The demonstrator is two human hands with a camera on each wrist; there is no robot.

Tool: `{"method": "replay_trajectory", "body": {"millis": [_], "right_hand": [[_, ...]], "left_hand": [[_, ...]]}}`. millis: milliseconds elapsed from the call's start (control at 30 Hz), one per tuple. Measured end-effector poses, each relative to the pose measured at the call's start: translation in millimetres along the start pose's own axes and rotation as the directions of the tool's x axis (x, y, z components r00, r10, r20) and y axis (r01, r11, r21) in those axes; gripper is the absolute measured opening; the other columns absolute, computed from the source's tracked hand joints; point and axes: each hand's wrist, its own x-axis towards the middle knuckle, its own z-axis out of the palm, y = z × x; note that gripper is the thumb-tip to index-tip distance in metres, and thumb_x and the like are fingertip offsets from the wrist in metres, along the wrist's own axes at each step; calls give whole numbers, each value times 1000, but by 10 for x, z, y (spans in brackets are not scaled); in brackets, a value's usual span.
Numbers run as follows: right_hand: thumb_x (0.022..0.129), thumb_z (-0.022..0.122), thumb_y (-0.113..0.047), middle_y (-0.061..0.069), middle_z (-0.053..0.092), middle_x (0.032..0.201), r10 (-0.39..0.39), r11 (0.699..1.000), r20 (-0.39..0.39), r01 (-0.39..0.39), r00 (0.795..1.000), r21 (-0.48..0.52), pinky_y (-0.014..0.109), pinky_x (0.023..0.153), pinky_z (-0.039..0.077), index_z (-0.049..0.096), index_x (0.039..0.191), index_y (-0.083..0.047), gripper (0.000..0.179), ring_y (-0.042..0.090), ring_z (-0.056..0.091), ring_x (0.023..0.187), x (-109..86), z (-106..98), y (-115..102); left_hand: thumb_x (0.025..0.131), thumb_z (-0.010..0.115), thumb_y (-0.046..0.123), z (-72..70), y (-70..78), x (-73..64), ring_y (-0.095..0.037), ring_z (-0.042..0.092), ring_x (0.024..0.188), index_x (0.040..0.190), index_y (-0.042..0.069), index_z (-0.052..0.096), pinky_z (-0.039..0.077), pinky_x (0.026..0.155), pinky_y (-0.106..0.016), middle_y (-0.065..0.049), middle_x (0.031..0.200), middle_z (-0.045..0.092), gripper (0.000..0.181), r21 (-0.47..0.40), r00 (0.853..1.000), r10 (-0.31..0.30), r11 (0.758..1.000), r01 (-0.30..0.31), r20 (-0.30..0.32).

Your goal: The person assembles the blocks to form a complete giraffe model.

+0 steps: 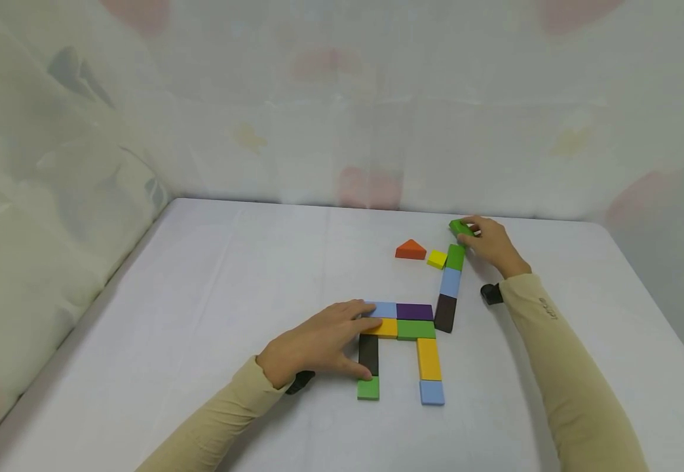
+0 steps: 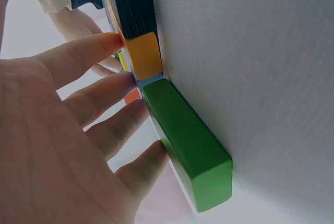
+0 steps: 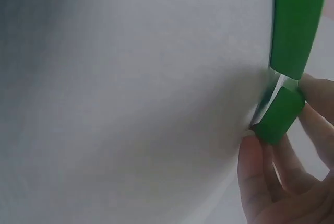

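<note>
At the far end of a leaning column of blocks, my right hand [image 1: 492,244] pinches a small green block [image 3: 282,114]. Just below it, a second green block [image 1: 455,257] tops a light blue block [image 1: 451,282] and a dark brown block [image 1: 445,313]. My left hand [image 1: 324,344] lies with spread, fairly straight fingers over the left part of the block figure. Its fingertips touch a light blue block [image 1: 384,309], a yellow-orange block [image 1: 388,329] and a long green block [image 2: 182,140]; the long green one is hidden behind the hand in the head view.
A purple block [image 1: 415,311] and a green block [image 1: 415,330] continue the body rightward. Two legs of blocks extend down, ending in a small green block [image 1: 368,389] and a blue block [image 1: 432,393]. A yellow block [image 1: 437,259] and an orange-red triangle [image 1: 411,250] lie left of the column.
</note>
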Motion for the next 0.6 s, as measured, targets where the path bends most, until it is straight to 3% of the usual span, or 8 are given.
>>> {"method": "replay_trajectory", "body": {"millis": [367, 600], "right_hand": [[103, 43, -18, 37, 43, 141, 46, 997, 127, -37, 991, -70, 48, 90, 48, 31, 152, 3, 55, 44, 48, 115, -3, -95, -47], [102, 48, -21, 34, 49, 137, 49, 998, 96, -45, 994, -36, 42, 87, 49, 34, 150, 7, 57, 41, 54, 110, 12, -56, -41]], "left_hand": [[78, 78, 58, 11, -5, 13, -26, 32, 148, 148, 17, 49, 28, 123, -43, -7, 158, 37, 86, 12, 1000, -1, 1000, 1, 0], [78, 78, 58, 11, -10, 11, -26, 33, 148, 148, 17, 49, 28, 123, -43, -7, 158, 37, 86, 11, 1000, -1, 1000, 1, -2]]}}
